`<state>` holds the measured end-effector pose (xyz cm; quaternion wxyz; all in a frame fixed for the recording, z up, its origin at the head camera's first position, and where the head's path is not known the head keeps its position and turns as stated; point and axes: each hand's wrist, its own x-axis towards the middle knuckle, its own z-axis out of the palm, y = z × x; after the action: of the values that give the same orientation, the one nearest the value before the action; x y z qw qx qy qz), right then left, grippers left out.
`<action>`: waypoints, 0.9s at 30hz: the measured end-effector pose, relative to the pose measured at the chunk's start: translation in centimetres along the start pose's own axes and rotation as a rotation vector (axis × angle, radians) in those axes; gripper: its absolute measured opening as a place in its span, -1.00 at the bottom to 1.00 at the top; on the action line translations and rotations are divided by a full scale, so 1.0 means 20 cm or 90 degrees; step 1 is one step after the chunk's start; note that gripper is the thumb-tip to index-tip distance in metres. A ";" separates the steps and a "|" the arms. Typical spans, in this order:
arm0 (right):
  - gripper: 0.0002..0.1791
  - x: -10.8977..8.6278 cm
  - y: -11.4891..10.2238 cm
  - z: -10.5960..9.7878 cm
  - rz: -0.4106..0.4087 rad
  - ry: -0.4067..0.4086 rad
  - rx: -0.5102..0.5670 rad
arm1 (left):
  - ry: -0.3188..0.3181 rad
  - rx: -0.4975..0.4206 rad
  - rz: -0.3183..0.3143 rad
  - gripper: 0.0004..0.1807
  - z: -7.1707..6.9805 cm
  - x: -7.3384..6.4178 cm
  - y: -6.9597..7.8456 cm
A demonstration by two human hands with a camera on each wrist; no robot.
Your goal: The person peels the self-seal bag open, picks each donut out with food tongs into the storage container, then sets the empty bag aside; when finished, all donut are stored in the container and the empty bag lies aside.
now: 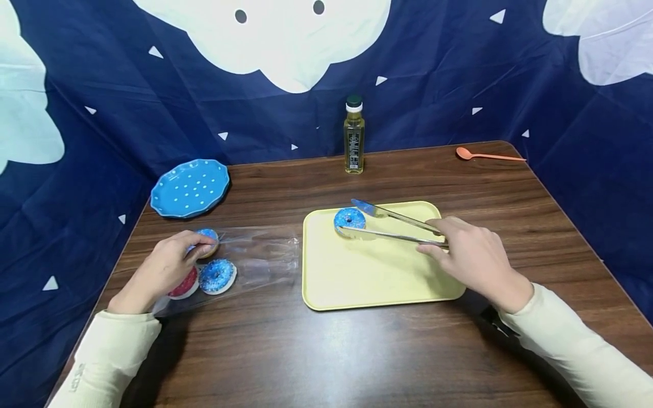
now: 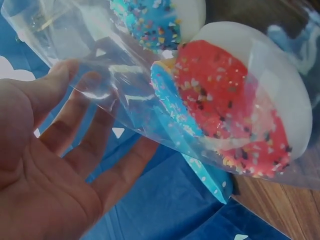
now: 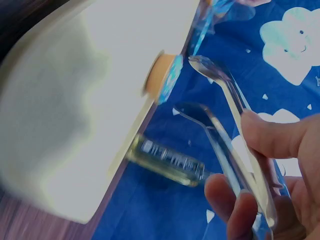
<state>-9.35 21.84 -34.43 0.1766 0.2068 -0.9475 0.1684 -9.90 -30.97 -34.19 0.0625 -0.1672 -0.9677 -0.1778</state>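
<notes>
My left hand pinches the edge of a clear plastic bag between thumb and index finger, its other fingers loosely spread in the left wrist view. Inside the bag lie a red sprinkled donut and two blue sprinkled donuts, one blue donut beside the red one. Metal tongs are held in my right hand, thumb on one arm and fingers on the other. The tongs' arms are spread, with their tips around or just above a blue donut on the yellow tray.
A blue dotted plate sits at the table's far left. Behind the tray stands an oil bottle with a dark green cap. An orange spoon lies at the back right. Dark blue cloth hangs behind the wooden table.
</notes>
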 end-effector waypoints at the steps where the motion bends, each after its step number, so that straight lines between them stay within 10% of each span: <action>1: -0.51 0.01 -0.01 0.01 -0.012 0.011 0.004 | 0.001 0.001 0.001 -0.88 0.00 0.00 0.00; 27: -0.62 0.39 -0.52 0.41 -0.239 -0.122 0.017 | 0.012 0.004 0.012 -0.90 0.00 0.01 0.00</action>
<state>-13.36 7.10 -35.91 0.1113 0.3968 -0.9025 0.1251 -9.99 -30.83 -34.23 0.0740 -0.1747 -0.9660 -0.1759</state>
